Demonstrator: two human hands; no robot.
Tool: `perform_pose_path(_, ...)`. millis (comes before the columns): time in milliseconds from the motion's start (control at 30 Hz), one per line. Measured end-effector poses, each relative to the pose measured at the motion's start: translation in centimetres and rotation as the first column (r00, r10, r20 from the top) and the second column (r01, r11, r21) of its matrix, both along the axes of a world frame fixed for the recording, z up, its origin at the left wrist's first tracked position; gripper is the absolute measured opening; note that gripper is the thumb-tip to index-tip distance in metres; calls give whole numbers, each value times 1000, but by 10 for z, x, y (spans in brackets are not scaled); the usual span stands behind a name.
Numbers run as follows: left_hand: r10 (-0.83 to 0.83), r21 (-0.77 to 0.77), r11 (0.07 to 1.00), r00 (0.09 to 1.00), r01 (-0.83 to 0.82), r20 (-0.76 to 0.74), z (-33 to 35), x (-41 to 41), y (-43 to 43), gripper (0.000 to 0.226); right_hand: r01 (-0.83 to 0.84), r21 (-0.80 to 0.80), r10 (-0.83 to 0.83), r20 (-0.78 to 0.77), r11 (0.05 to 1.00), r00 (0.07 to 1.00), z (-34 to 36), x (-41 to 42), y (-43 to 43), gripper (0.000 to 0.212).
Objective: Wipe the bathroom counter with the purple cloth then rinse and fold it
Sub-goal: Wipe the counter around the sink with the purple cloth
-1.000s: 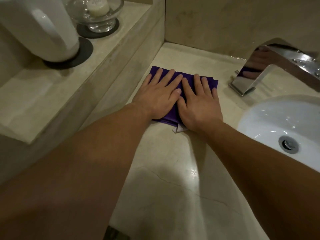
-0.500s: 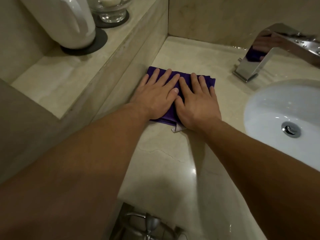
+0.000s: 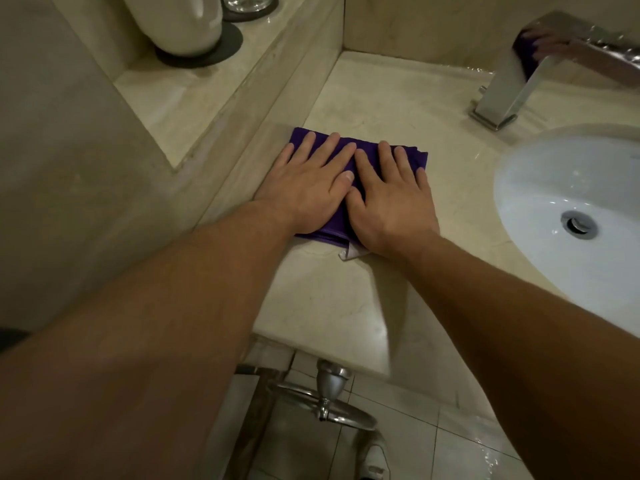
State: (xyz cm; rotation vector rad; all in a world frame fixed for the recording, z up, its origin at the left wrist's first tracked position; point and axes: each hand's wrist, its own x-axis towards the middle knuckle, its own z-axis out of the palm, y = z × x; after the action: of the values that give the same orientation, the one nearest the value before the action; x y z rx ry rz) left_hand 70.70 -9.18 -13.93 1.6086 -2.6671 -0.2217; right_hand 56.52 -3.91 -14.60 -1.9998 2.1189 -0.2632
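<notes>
The purple cloth [image 3: 367,157] lies folded into a flat rectangle on the beige marble counter [image 3: 381,98], close to the left step. A small white tag pokes out at its near edge. My left hand [image 3: 308,181] presses flat on the cloth's left half with straight fingers. My right hand [image 3: 391,195] lies flat on the right half, thumb beside the left hand. Both palms cover most of the cloth.
A white basin [image 3: 540,188] with a metal drain [image 3: 579,224] sits to the right, a chrome tap [image 3: 509,81] behind it. On the raised ledge [image 3: 162,102] at left stand a white vessel [image 3: 180,22] and a glass dish [image 3: 247,3]. Chrome pipework [image 3: 329,393] shows below the counter edge.
The hands stay flat on the folded cloth in the same spot. The camera has tilted down and pulled back, so the counter's front edge and the floor below have come into view.
</notes>
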Motion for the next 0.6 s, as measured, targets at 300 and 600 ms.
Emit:
perform_pose_path(300,10,9,1000,1000,-10,21,1,18,40,55,-4,-4,4,-11,1000,1000,1,18,39,62)
perform_pose_path(600,20,7,1000,1000,-20,6,0,36,85,55,-12,7,12,-19,1000,1000,2,37,84,62)
